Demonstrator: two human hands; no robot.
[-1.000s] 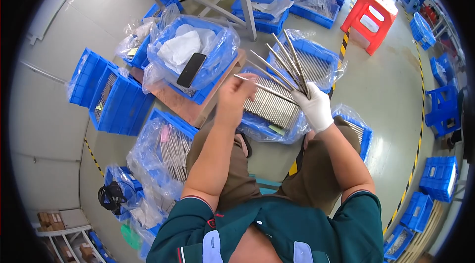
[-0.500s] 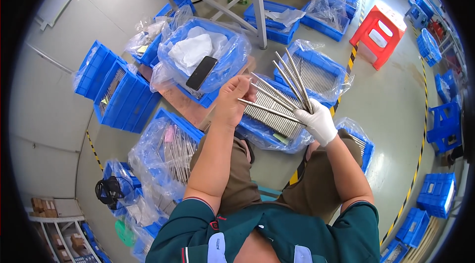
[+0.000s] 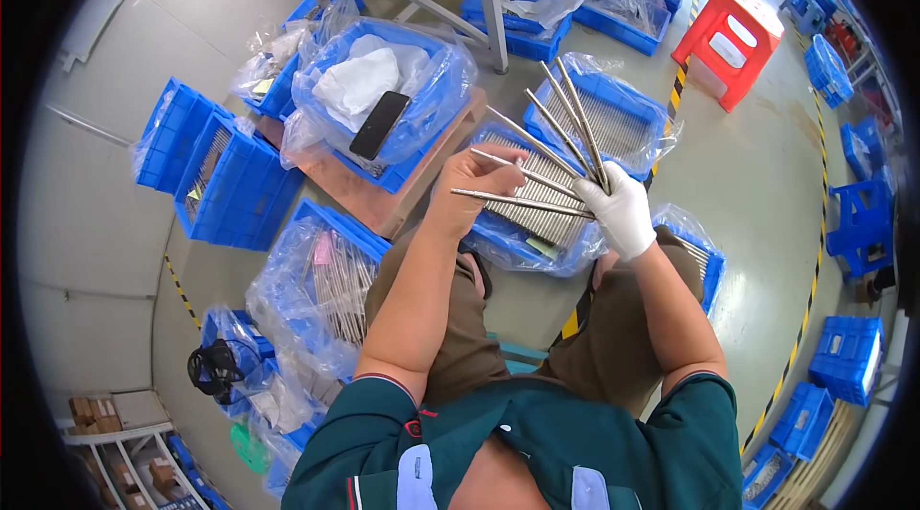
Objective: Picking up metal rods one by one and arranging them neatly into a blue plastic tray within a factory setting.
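Observation:
My right hand, in a white glove, grips the lower ends of several slim metal rods, which fan out up and to the left. My bare left hand is closed with thumb and fingers around one of the left-pointing rods; its exact fingertip contact is partly hidden. Below both hands is a blue crate lined with clear plastic, with rows of similar rods in it. Just beyond, a second plastic-lined crate holds more rods in rows.
A black phone lies on a bagged blue crate at the far left, set on a brownish board. Another crate of loose rods stands by my left knee. Stacked crates, a table leg and a red stool surround the area.
My left hand has shifted slightly right and down along the fanned rods, its fingers now further in among them. The right hand still grips the bundle. The whole view has tilted a little.

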